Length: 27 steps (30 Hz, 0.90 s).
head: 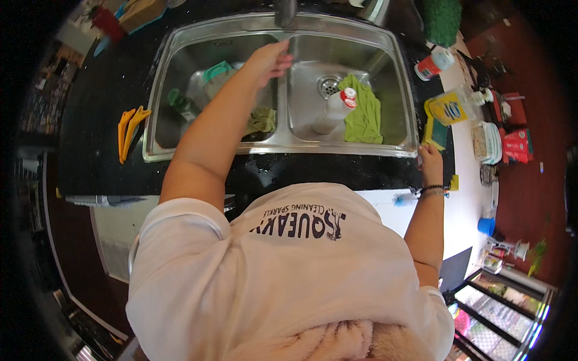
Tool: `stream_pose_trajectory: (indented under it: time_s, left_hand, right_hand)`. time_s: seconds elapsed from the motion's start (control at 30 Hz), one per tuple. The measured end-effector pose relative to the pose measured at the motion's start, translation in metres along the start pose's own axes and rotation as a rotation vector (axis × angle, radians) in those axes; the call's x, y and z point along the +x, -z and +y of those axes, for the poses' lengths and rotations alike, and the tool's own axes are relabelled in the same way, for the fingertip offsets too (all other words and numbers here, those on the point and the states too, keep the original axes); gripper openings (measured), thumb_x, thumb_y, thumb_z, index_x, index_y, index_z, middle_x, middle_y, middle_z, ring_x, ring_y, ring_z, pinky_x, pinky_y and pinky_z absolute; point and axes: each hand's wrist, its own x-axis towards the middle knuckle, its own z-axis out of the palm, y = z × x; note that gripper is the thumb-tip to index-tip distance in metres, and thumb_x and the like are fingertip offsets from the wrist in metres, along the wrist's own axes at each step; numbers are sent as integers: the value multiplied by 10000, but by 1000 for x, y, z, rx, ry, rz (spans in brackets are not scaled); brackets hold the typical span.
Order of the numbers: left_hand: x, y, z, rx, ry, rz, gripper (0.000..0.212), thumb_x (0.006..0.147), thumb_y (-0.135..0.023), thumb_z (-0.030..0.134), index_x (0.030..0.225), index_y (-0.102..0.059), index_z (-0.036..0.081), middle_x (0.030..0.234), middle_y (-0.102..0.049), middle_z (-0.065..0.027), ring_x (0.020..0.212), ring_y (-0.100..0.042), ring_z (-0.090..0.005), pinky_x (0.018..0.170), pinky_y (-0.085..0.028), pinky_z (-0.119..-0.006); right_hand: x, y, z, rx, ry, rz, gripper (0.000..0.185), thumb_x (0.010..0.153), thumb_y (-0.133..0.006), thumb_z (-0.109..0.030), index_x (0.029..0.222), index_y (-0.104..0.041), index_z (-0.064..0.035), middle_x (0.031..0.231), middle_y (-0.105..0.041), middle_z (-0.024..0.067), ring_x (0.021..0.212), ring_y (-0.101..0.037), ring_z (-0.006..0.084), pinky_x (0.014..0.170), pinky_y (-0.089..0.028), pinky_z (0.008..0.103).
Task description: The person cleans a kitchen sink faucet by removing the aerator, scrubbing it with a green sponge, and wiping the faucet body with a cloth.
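My left hand [273, 65] reaches over the divider [282, 104] of a steel double sink [216, 155], fingers loosely bent with nothing visible in them. My right hand [431, 160] rests at the sink's right front corner. Its fingers are near or touching a yellow and green scrub sponge [435, 134]; whether they hold it is unclear. In the right basin stand a bottle with a red and white cap [334, 113] and a lime-green cloth [365, 115]. The left basin holds a green-topped bottle [180, 104], a container with a teal rim [217, 71] and an olive cloth [262, 122], partly behind my left forearm.
Orange plastic tongs or clips [129, 131] lie on the black counter [104, 90] left of the sink. A faucet [286, 13] rises behind it. To the right are a yellow-labelled pump bottle [449, 107], a red and white bottle [434, 65] and stacked containers [488, 142].
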Motion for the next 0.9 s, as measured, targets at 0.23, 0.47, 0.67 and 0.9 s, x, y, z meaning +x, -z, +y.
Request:
stream_pose_trajectory:
  time_s: [0.23,0.47,0.67,0.9]
  left_hand:
    - [-20,139,-138,981,178,221,474,717,-496,429,932,-525,8,875,-543,-151,810,-509,-232,728,-374,-331]
    - [-6,147,-155,1073,149,286,358,698,-539,261,924,-521,-17,827,-553,-189,729,-531,-318,615,-403,-393]
    - [24,148,-172,1265,243,387,223,677,-512,146,862,-570,35,932,-537,-163,882,-504,-309,746,-407,-368]
    - [39,164,-200,1619,567,73,312,732,-495,235,983,-533,53,1023,-507,-137,931,-489,-276,787,-402,-352]
  right_hand:
    - [22,-27,-5,40,27,-74,166,731,-508,-152,616,-472,-38,514,-407,-15,466,-385,72,432,-297,209]
    - [45,-34,-15,-440,205,-153,171,694,-521,-146,697,-481,20,625,-506,135,595,-491,243,560,-387,313]
    - [45,-12,-5,-463,115,-211,133,686,-517,-81,776,-470,6,665,-516,116,622,-500,215,583,-393,291]
    - [31,7,34,-495,-75,-436,157,645,-546,-70,776,-494,0,603,-510,92,564,-494,193,554,-399,282]
